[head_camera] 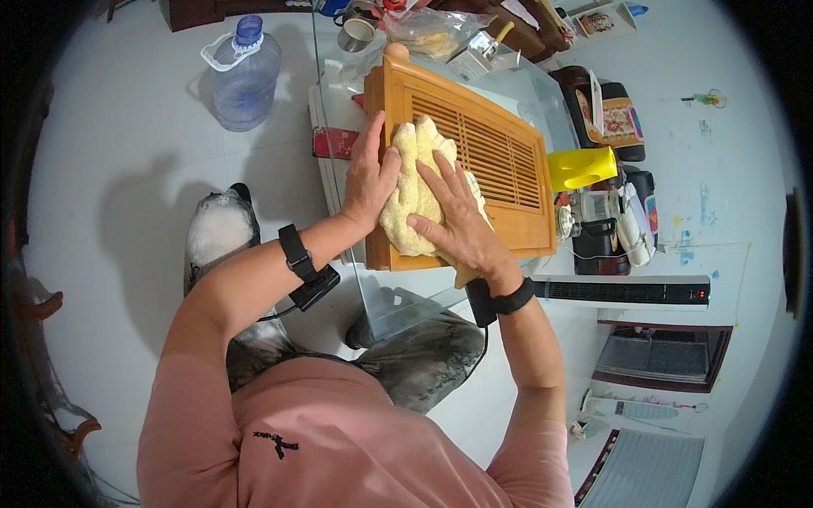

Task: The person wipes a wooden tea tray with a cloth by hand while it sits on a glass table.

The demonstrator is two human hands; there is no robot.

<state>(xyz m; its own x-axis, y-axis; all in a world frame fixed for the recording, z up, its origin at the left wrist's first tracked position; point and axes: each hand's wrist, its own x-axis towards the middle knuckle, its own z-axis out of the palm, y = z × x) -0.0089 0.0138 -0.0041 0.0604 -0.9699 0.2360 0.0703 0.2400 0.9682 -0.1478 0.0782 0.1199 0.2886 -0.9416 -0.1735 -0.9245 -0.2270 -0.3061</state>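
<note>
A wooden tea tray (424, 81) with a slatted top rests on the glass tabletop in front of me. A bunched, folded yellow towel (413, 190) covers part of its near left side. My right hand (460, 209) lies on the towel with its fingers and thumb spread apart. At the tray's left edge is my left hand (371, 174), fingers extended along the side and thumb against the towel. The underside of the towel is hidden.
Beyond the tray are a metal mug (357, 35), a clear plastic bag (438, 35) and a small box (473, 60). A yellow plastic jug (581, 169) stands to the right. On the floor at left is a large water bottle (246, 82). The glass table's corner (381, 327) is near my knees.
</note>
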